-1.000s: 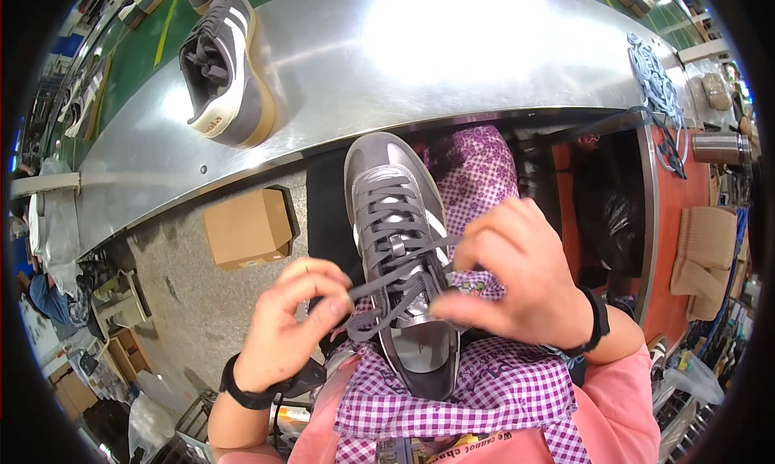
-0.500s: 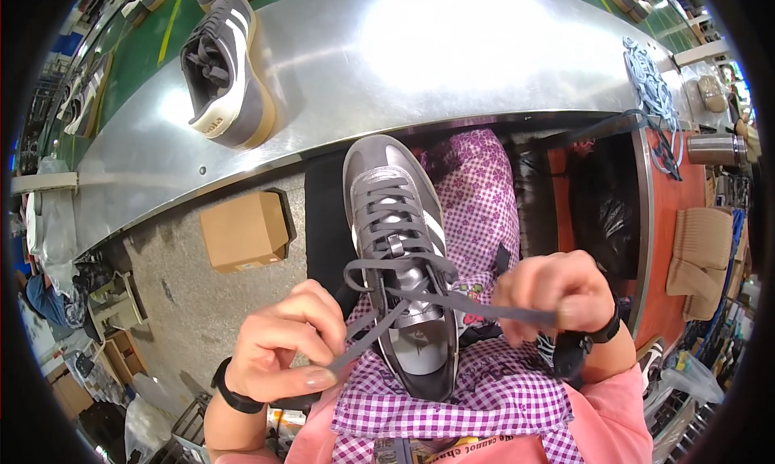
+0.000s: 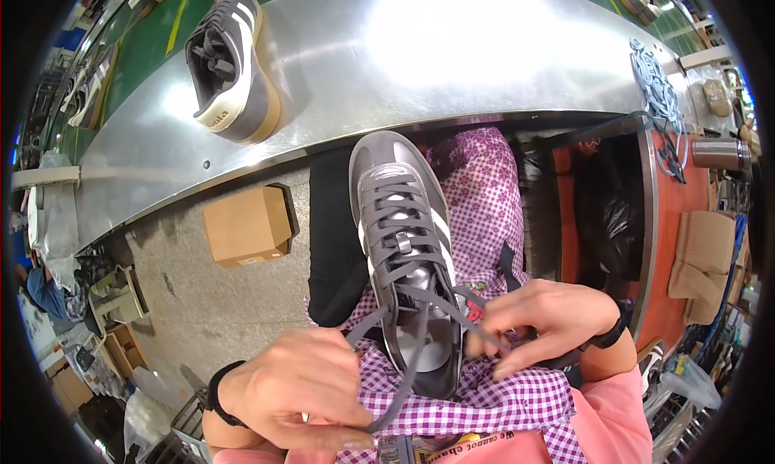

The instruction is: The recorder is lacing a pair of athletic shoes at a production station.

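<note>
A grey sneaker (image 3: pixel 390 153) with white side stripes rests on my lap, its toe pointing away from me. Its dark grey flat shoelace (image 3: pixel 395 208) is threaded through the eyelets, and the loose ends come out at the top near the tongue. To the left of the heel, my left hand (image 3: pixel 303 387) is closed on one lace end, which curves down from the shoe opening. My right hand (image 3: pixel 553 323) pinches the other lace end to the right of the opening. Part of its fingertips is blurred.
A shiny metal bench (image 3: pixel 323 68) runs across in front, with another laced sneaker (image 3: pixel 230 76) on it. Light blue laces (image 3: pixel 655 84) lie at its right end. A cardboard box (image 3: pixel 246 226) sits on the floor at left. A red-topped table (image 3: pixel 678 197) stands at right.
My left hand has moved down toward me, pulling its lace end. My right hand has come in closer to the shoe. The wide lace loops over the tongue have drawn smaller.
</note>
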